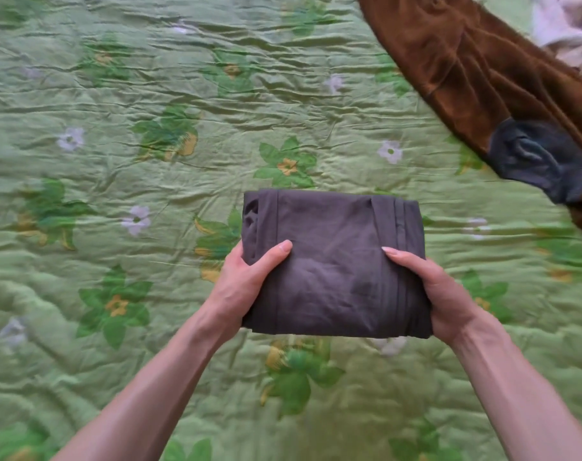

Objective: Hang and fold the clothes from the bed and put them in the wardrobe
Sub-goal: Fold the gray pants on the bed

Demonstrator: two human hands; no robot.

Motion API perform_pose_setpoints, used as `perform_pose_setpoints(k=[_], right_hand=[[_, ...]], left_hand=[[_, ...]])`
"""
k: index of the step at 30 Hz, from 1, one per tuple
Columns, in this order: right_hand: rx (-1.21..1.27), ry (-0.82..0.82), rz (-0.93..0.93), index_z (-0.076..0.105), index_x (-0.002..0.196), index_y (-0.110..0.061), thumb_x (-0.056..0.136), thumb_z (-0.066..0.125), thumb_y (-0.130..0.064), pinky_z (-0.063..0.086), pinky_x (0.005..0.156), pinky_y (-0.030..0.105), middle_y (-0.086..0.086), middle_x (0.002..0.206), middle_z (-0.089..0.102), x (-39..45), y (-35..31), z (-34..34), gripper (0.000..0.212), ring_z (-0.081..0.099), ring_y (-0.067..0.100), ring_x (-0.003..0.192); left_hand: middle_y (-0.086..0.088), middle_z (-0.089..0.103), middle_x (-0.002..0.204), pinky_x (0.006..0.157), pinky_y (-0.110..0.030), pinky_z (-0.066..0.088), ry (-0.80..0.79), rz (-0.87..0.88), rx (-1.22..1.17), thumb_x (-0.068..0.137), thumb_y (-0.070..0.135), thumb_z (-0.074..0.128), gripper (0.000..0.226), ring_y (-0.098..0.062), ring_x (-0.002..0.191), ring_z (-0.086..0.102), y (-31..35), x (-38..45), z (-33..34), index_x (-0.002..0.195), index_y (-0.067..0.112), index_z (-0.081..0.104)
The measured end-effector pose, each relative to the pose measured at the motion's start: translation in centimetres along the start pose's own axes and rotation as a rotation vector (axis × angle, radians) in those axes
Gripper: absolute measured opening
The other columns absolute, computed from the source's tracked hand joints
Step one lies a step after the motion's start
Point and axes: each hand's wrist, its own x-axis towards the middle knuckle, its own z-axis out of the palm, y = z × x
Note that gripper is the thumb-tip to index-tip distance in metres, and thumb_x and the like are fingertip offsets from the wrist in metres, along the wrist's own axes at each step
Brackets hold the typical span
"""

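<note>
A folded dark grey garment was in the middle of the view, a little toward 5 o'clock from the centre, held over the green bedspread. It was folded into a neat, almost square packet, with some narrow pleats or layered edges showing along its side at 3 o'clock.

The left hand gripped the packet at its 8 o'clock corner: the thumb lay on top of the cloth, pointing toward 1 o'clock, and the other fingers were hidden below the fabric. The right hand gripped the opposite edge at 4 o'clock in the same way, thumb on top and pointing toward 10 o'clock, fingers curled under the packet and out of sight. So both hands were closed around the garment, one on each side, and both bare forearms came in from 6 o'clock.

The bedspread was wrinkled and printed with green leaves and small yellow and pale flowers. At 2 o'clock a brown garment lay across the bed, well apart from the packet, with a dark grey-blue patch at its end near 3 o'clock. In the corner at 1 o'clock some pale cloth was visible, too blurred to tell more
</note>
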Motion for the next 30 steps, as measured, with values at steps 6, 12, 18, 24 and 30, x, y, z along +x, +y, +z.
perform_pose_setpoints(k=[6, 12, 18, 24, 30], right_hand=[[-0.154, -0.015, -0.192, 0.068, 0.125, -0.007, 0.077, 0.081, -0.017, 0.063, 0.085, 0.039, 0.013, 0.115, 0.077, -9.8, -3.6, 1.2, 0.051, 0.075, 0.028, 0.104], [-0.277, 0.094, -0.352, 0.072, 0.111, -0.014, 0.080, 0.083, -0.008, 0.062, 0.080, 0.030, 0.001, 0.104, 0.080, -21.3, -7.8, 3.0, 0.032, 0.077, 0.018, 0.098], [-0.171, 0.160, -0.394, 0.070, 0.120, -0.009, 0.081, 0.079, -0.001, 0.062, 0.085, 0.036, 0.007, 0.108, 0.079, -32.9, -11.7, 4.1, 0.041, 0.076, 0.024, 0.102], [-0.003, 0.195, -0.421, 0.067, 0.125, -0.010, 0.077, 0.085, -0.013, 0.056, 0.099, 0.048, 0.013, 0.116, 0.077, -42.6, -13.8, 5.3, 0.052, 0.074, 0.032, 0.108], [0.112, 0.359, -0.518, 0.066, 0.130, -0.014, 0.074, 0.089, -0.023, 0.056, 0.101, 0.050, 0.009, 0.118, 0.077, -50.2, -12.9, 5.3, 0.061, 0.074, 0.028, 0.110]], left_hand=[[-0.001, 0.080, 0.110, 0.081, -0.027, 0.062, -0.015, 0.084, 0.012, 0.091, 0.024, 0.077, 0.031, -0.016, 0.101, 0.077, 7.3, -8.3, 1.2, 0.120, 0.015, 0.071], [-0.007, 0.079, 0.112, 0.090, -0.039, 0.061, -0.023, 0.057, -0.062, 0.097, 0.023, 0.068, 0.027, -0.025, 0.104, 0.076, 13.5, -19.2, 2.8, 0.123, 0.014, 0.071], [-0.019, 0.074, 0.122, 0.089, -0.044, 0.063, -0.143, -0.090, -0.299, 0.087, 0.030, 0.068, 0.051, -0.034, 0.111, 0.073, 18.8, -30.2, 3.9, 0.132, 0.006, 0.067], [-0.021, 0.076, 0.115, 0.095, -0.045, 0.056, -0.291, -0.039, -0.206, 0.084, 0.025, 0.070, 0.046, -0.036, 0.103, 0.075, 23.9, -37.0, 4.9, 0.124, 0.004, 0.071], [-0.018, 0.078, 0.109, 0.095, -0.047, 0.057, -0.406, 0.003, -0.061, 0.085, 0.022, 0.074, 0.042, -0.037, 0.100, 0.076, 27.2, -40.3, 7.3, 0.125, 0.010, 0.071]])
